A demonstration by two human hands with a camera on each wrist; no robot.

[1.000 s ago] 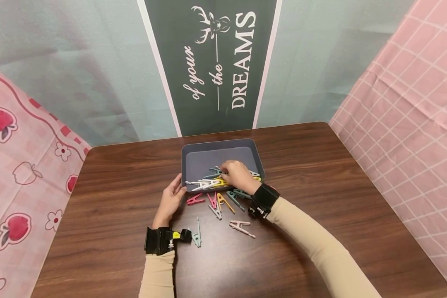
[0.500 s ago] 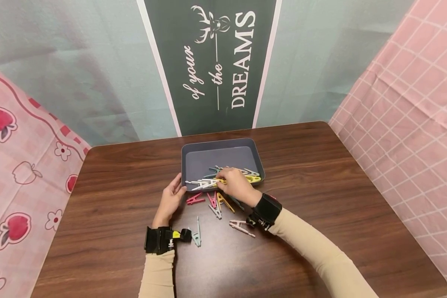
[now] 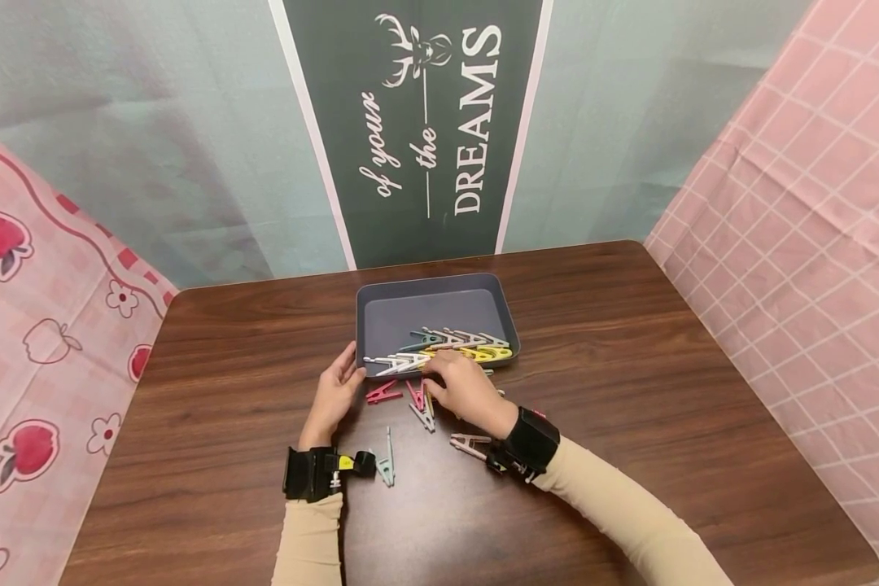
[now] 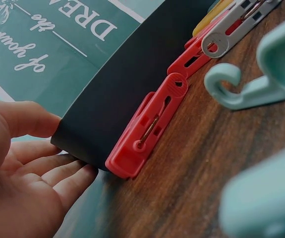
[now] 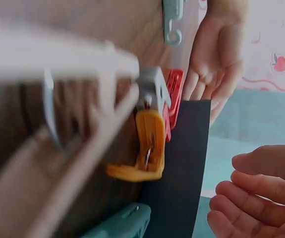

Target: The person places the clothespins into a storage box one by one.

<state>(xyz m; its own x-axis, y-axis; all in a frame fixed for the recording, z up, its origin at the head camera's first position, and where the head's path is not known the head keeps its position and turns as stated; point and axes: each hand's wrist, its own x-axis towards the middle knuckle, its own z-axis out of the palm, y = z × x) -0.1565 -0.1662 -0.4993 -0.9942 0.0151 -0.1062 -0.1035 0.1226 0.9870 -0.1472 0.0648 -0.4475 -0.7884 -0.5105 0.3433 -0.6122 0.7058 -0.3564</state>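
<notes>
A grey tray (image 3: 434,306) holds clothespins: white clothespins (image 3: 399,362) at its front left, yellow clothespins (image 3: 492,353) at the front right, and pale pink ones with a teal clothespin (image 3: 428,338) behind. My left hand (image 3: 334,392) holds the tray's front left corner, thumb and fingers against it in the left wrist view. My right hand (image 3: 470,392) is over the front rim, fingers loosely bent and holding nothing in the right wrist view. Below it lie a yellow-orange clothespin (image 5: 151,144) and a grey-white clothespin (image 3: 422,417), partly hidden in the head view.
Red clothespins (image 4: 149,126) lie along the tray's front wall. A mint clothespin (image 3: 386,462) is near my left wrist, and a pale pink clothespin (image 3: 470,444) sits by my right wrist. The brown wooden table (image 3: 249,350) ends at hanging curtains behind and on both sides.
My right hand has moved from the teal clothespin inside the tray back toward me, over the front rim and the loose clothespins. My left hand stays at the corner.
</notes>
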